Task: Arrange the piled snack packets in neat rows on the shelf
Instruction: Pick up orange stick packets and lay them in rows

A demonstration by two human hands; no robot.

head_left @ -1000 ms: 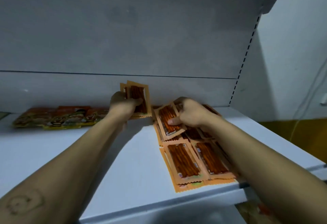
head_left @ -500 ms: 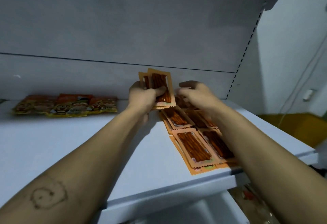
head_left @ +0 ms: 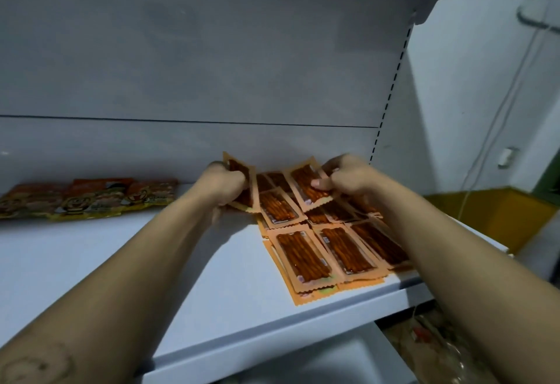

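1. The left hand (head_left: 225, 185) has its grip closed, fingers curled round a small stack of orange packets (head_left: 244, 171). The stack is held on edge near the back of the shelf (head_left: 136, 262). The number in the stack cannot be read, since the hand covers most of it.
2. The right hand (head_left: 348, 176) has its grip closed to a pinch, thumb on top, on a single packet (head_left: 306, 185). This packet is tilted, with its near end over the packets lying below.
3. The laid packets (head_left: 303, 258) lie flat on the right part of the shelf, in overlapping rows from the front edge towards the back. There are three side by side in the front row. The right arm (head_left: 454, 262) crosses above the rightmost ones.
4. Each of these packets has an orange border and a clear window showing red-brown sticks.
5. The yellow-orange packets (head_left: 88, 199) are of another kind. They lie flat in a row at the left rear of the shelf, well apart from both hands.
6. The back panel (head_left: 212, 50) is plain grey with one horizontal seam.
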